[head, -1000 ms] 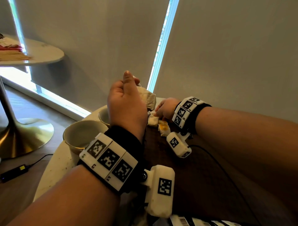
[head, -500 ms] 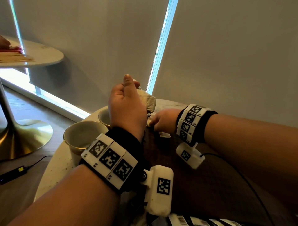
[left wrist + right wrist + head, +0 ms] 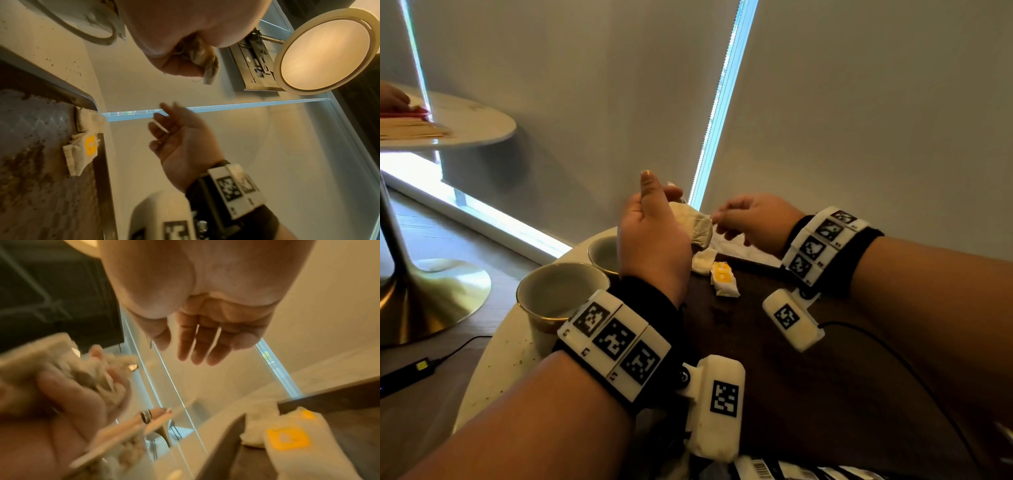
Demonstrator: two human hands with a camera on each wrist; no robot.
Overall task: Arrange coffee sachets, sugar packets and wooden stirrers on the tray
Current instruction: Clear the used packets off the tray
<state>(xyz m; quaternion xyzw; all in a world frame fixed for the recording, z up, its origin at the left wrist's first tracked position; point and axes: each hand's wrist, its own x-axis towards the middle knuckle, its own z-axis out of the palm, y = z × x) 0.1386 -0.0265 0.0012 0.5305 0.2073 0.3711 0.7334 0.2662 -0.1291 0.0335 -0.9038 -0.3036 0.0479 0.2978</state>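
The left hand, raised above the table, has its fingers curled around a bundle of sachets. The right hand, fingers loosely spread, reaches toward it, holding nothing. Two sachets lie at the far edge of the dark tray.

Left hand raised, thumb upright, fingers curled round a bunch of pale crumpled paper packets, right hand raised just beside it, fingers loosely extended and relaxed, both forearms reaching forward, banded wrists level.
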